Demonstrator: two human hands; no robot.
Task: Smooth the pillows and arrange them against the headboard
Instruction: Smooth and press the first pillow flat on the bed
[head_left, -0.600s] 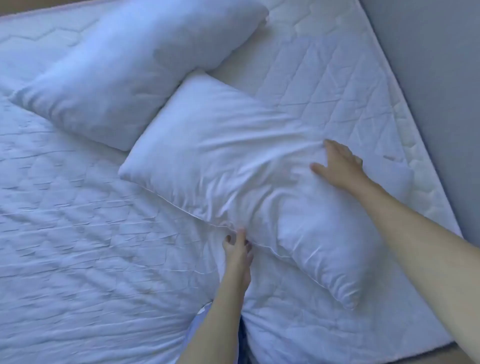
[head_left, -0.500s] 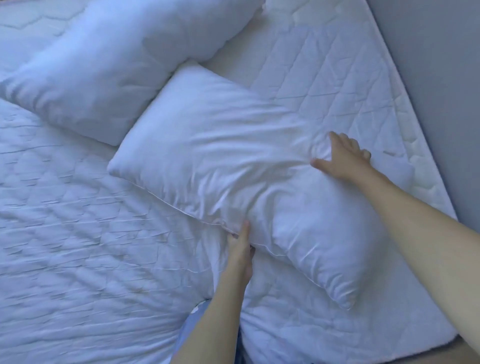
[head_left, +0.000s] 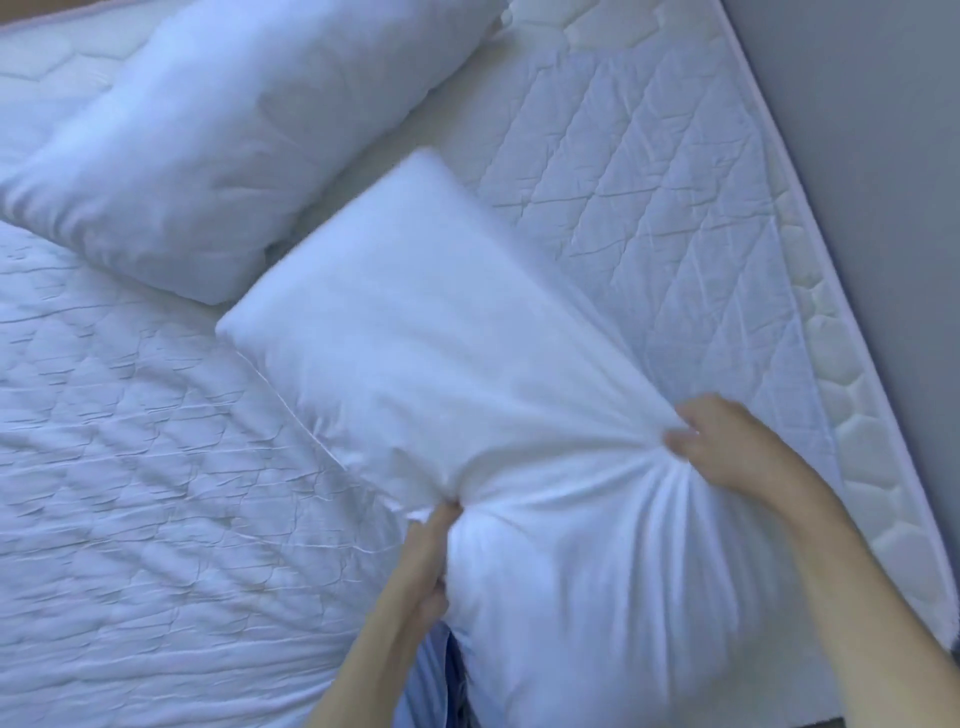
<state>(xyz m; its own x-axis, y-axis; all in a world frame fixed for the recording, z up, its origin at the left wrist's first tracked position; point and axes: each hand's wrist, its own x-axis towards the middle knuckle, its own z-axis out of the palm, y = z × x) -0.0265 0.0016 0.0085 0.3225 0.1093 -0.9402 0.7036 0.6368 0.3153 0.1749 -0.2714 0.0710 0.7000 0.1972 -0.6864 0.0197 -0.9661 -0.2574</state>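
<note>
A white pillow (head_left: 467, 395) lies slanted across the middle of the bed, its near end raised toward me and slightly blurred. My left hand (head_left: 428, 551) grips its left edge, fabric bunched under the fingers. My right hand (head_left: 727, 441) grips the right edge, with creases fanning out between the two hands. A second white pillow (head_left: 223, 135) lies at the upper left, apart from the first. No headboard shows.
The bed carries a white quilted mattress cover (head_left: 130, 493). The mattress edge (head_left: 831, 374) runs diagonally down the right side against a grey wall (head_left: 872, 130). Blue clothing (head_left: 431, 686) shows at the bottom between my arms.
Both hands have closed on the pillow's edges and pulled it toward me, lifting its near end. Earlier the right hand lay flat on top and the left touched the edge.
</note>
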